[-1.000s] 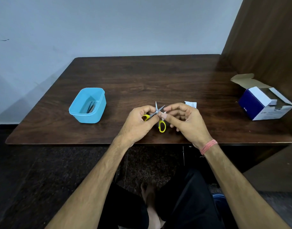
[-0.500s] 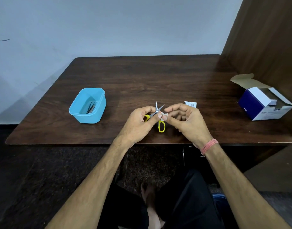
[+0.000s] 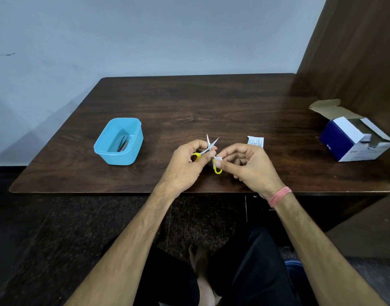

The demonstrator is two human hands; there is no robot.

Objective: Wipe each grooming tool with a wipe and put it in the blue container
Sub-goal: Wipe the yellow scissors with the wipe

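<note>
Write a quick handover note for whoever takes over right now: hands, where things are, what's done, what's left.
Left hand holds the yellow-handled scissors by one loop, blades open and pointing up.
Right hand pinches a small white wipe against the shank of the scissors, just below the pivot.
Blue container sits on the table's left side, with a couple of dark slim tools already inside.
Torn wipe sachet lies behind the right hand; open wipe box stands at far right.
Left: finish wiping the scissors, then place them in the container.

One head-worn wide-angle view looks forward and down, close over the hands, across the table [image 3: 211,102] toward the wall [image 3: 145,34].
</note>
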